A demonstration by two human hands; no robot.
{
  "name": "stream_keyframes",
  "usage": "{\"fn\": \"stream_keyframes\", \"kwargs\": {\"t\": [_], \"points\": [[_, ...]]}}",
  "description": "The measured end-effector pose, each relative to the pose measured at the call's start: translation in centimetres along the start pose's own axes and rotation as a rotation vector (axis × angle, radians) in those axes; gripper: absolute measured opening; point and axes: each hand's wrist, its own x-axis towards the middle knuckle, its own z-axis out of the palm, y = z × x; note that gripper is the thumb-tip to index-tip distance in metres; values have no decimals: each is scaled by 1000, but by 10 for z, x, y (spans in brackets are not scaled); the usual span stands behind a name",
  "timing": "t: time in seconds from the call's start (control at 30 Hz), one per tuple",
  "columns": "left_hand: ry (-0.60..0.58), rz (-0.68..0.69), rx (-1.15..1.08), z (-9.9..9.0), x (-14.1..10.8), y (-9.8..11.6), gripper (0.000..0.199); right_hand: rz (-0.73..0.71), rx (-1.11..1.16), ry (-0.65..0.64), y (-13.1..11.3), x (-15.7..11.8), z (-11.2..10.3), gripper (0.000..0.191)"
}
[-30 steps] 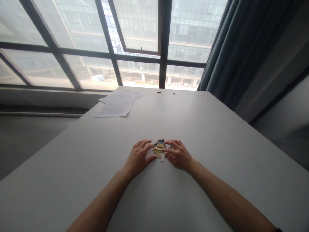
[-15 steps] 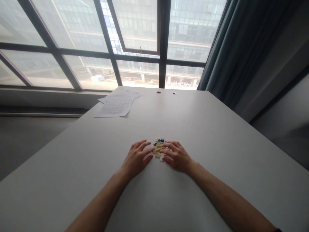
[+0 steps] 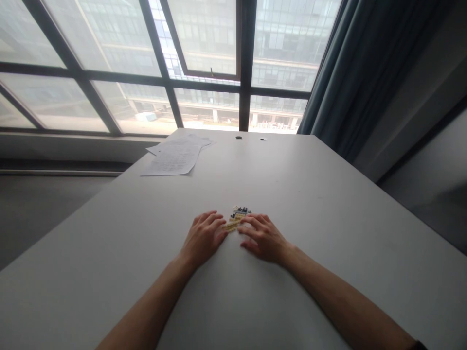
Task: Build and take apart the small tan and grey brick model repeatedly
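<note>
A long yellow toy building brick (image 3: 232,226) lies at a slant between my hands. My left hand (image 3: 204,239) has thumb and index finger closed on the brick's left end. At the other end, my right hand (image 3: 265,238) has its fingers apart, with a fingertip at or touching the brick. Just beyond is a small cluster of building bricks (image 3: 240,212) in black, grey, pale and yellow. The right fingers cover part of that cluster's near right side, so some pieces there are hidden.
The hands and bricks are on a large white table (image 3: 233,301). Printed sheets of paper (image 3: 175,158) overlap at its far left. Two small round fittings, one dark (image 3: 238,137), sit near the far edge. Behind are windows (image 3: 207,104) and a dark curtain (image 3: 350,73) at right.
The long yellow brick has shifted left and nearer, out from the cluster. My left thumb and fingers have come together at its end. A white piece near my right thumb is no longer visible.
</note>
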Motion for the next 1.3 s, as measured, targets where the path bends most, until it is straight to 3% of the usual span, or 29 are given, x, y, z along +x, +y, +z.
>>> {"fn": "stream_keyframes", "kwargs": {"t": [0.1,0.53,0.77,1.0,1.17,1.3], "points": [[-9,4,3,0,1,0,16,-38,-4,-44,-1,1,0,45],[-7,15,1,-1,1,0,14,11,-37,-89,-2,4,-1,49],[17,-61,4,-3,2,3,14,34,-46,-28,-4,5,-4,48],[91,-160,-117,-7,3,2,13,-112,-51,69,-4,0,0,26],[103,-192,-187,-8,2,2,11,-124,-29,-66,-15,0,3,22],[109,-219,-238,-7,1,1,12,-35,-10,-113,-19,4,-2,19]]}}
